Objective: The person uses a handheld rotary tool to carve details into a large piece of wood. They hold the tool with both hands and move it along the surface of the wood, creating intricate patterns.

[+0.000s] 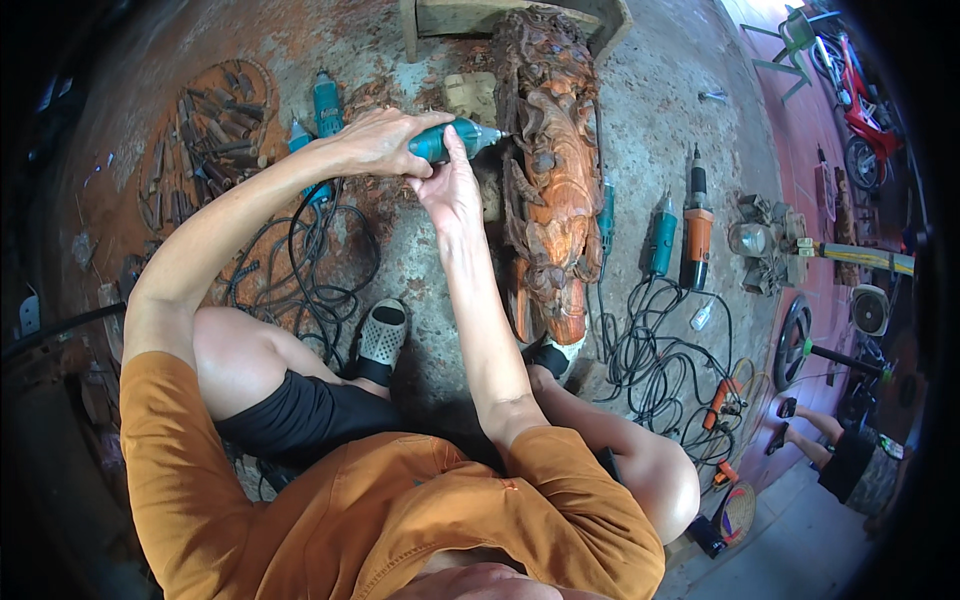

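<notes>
A teal die grinder (430, 146) lies crosswise in both my hands, its tip pointing right. My left hand (380, 138) wraps round its rear body from above. My right hand (450, 188) steadies its front from below, the thumb laid along the housing. The tip meets or nearly meets the left edge of a long brown wood carving (565, 185); I cannot tell whether it touches. Deep relief covers the carving, which stretches away from me between my feet, its far end by a low wooden bench (465, 18).
Left lie more teal power tools (327, 105), tangled black cords (330, 265) and many carving chisels (215, 130). Right of the carving are a teal grinder (662, 240), an orange grinder (698, 240) and coiled cords (655, 340). Another person's legs (810, 430) show at far right, below a red motorbike (868, 120).
</notes>
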`<state>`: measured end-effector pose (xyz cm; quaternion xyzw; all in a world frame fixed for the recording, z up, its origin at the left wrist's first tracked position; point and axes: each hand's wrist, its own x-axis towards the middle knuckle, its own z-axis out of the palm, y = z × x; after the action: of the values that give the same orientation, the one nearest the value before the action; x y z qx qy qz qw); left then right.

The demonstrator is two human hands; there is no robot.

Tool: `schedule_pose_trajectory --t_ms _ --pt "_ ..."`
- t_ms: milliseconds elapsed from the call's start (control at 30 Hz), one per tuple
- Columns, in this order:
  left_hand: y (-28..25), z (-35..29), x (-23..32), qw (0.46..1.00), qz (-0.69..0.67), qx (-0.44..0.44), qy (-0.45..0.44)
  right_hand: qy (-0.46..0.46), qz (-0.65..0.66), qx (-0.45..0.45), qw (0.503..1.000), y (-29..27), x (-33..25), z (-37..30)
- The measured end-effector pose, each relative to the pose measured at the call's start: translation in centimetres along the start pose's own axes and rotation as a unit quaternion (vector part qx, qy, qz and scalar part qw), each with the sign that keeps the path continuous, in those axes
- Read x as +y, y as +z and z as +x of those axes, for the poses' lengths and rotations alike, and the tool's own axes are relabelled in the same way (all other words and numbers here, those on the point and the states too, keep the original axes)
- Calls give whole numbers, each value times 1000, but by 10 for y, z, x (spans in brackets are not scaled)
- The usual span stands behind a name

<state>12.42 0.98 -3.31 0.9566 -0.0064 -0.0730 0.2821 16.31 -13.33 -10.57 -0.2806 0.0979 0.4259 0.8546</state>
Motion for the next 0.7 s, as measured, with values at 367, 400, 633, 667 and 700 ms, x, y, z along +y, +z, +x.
schedule_pose_trajectory --t_ms 367,400,633,667,700 --pt "-13 -6 -1 999 -22 42 7 -23 -8 -32 999 9 -1 5" --pt "-15 -6 3 999 -23 39 1 -24 -9 -32 999 8 -2 5" --pt "-12 -2 0 998 -32 51 12 -27 -14 -35 999 14 -7 4" --pt "-13 -1 -1 999 -34 42 -1 -29 -19 -35 999 15 -8 4" --pt "-15 0 0 999 -36 34 -13 -29 -19 -33 999 15 -9 5"
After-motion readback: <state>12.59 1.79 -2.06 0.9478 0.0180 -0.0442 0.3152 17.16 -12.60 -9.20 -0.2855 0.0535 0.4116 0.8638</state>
